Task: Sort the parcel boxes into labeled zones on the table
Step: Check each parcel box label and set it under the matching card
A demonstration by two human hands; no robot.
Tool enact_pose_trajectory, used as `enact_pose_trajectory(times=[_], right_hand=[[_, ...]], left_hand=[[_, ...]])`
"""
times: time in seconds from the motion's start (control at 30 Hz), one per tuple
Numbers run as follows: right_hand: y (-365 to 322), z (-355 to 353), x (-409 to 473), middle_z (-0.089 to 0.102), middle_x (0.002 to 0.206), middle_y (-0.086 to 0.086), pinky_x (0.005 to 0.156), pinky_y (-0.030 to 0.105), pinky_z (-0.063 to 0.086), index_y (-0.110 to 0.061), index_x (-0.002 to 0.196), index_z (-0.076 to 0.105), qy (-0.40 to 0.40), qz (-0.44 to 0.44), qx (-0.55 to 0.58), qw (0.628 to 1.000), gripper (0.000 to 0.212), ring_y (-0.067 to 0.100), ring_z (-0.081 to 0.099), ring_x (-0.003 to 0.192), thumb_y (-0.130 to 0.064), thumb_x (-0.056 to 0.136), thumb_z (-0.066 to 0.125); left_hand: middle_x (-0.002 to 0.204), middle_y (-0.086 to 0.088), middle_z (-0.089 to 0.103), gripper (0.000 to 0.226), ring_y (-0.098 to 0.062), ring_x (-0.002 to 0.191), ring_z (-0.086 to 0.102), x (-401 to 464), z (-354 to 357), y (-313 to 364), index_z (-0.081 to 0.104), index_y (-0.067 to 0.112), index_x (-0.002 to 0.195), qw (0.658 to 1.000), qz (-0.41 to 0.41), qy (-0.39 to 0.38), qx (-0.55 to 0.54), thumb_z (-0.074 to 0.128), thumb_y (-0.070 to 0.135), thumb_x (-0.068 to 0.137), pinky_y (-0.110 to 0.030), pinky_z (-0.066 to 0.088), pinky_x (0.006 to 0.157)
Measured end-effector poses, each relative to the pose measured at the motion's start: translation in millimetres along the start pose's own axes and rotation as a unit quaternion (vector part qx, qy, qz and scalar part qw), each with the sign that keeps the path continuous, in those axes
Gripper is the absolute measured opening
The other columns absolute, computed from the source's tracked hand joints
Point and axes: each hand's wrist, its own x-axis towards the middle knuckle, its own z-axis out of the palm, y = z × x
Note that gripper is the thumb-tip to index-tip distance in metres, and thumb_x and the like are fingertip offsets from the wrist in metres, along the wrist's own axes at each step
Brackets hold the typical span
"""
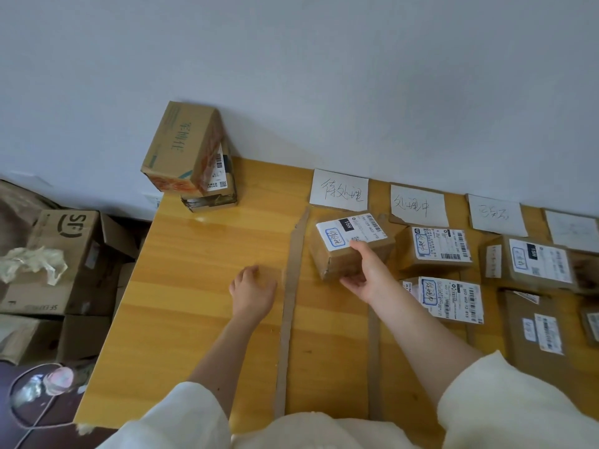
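**Parcel held in the first labeled zone**

The right hand [368, 273] grips a small brown cardboard parcel box [348, 244] with a white shipping label, thumb on top and fingers under its near edge. The box sits on the yellow wooden table [201, 270], just below the white handwritten zone card [338, 190], between two cardboard divider strips [290, 306]. The left hand [252, 291] rests on the table, fingers loosely curled, holding nothing.
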Motion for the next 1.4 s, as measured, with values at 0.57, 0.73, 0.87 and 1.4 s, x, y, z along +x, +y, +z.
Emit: enact_pose_trajectory(times=[0.57,0.73,0.87,1.4], right_hand=[[18.3,13.5,-1.0,0.066,0.116,0.011,0.08,0.041,0.057,-0.008,0.123,0.058,-0.098,0.085,-0.17,0.977,0.042,0.028,0.067,0.098,-0.034,0.09,0.066],[30.7,17.4,-9.2,0.067,0.121,0.007,0.077,0.037,0.056,-0.014,0.111,0.062,-0.115,0.081,-0.238,0.961,0.026,0.021,0.067,0.086,-0.032,0.092,0.063],[32.1,31.0,-14.7,0.068,0.12,0.007,0.082,0.038,0.055,-0.017,0.107,0.062,-0.129,0.063,-0.27,0.952,0.02,0.021,0.066,0.087,-0.032,0.093,0.062],[-22.0,208.2,-51.9,0.056,0.136,0.01,0.099,0.041,0.048,-0.017,0.139,0.047,-0.252,-0.059,-0.302,0.917,0.052,0.023,0.059,0.107,-0.042,0.095,0.057]], left_hand=[[0.153,-0.005,0.025,0.058,-0.031,0.14,0.018,0.5,-4.0,3.9,0.042,0.017,0.142,0.999,0.002,-0.027,0.032,0.057,0.035,0.089,-0.042,0.027,0.112],[0.153,-0.004,0.025,0.054,-0.03,0.14,0.017,-1.2,-6.1,3.4,0.046,0.018,0.139,0.999,0.001,-0.031,0.029,0.056,0.035,0.09,-0.04,0.026,0.111],[0.151,-0.004,0.032,0.049,-0.028,0.14,0.023,0.4,-12.6,0.8,0.051,0.02,0.136,0.999,-0.003,-0.038,0.004,0.057,0.036,0.089,-0.041,0.026,0.114],[0.145,-0.004,0.043,0.054,-0.025,0.128,0.046,54.3,-144.2,25.0,0.034,0.02,0.145,0.926,-0.026,0.188,-0.326,0.05,0.038,0.097,-0.034,0.039,0.096]])
